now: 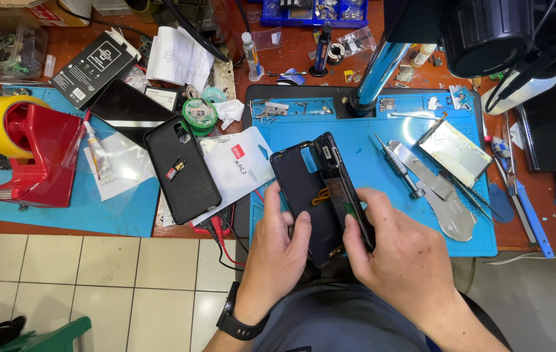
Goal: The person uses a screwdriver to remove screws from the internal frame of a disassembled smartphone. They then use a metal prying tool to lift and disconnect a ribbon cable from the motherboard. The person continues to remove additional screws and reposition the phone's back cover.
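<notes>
A red tape dispenser (33,160) with a yellow roll is seen at the far left, on a light-blue mat (63,212). The dark opened smartphone (320,195) is gripped above the blue silicone work mat (369,166): its black back cover is clasped by the left hand (278,244), its frame edge pinched by the right hand (398,251). A steel screwdriver (398,166) lies further right. Pale floor tiles (95,280) are seen below.
</notes>
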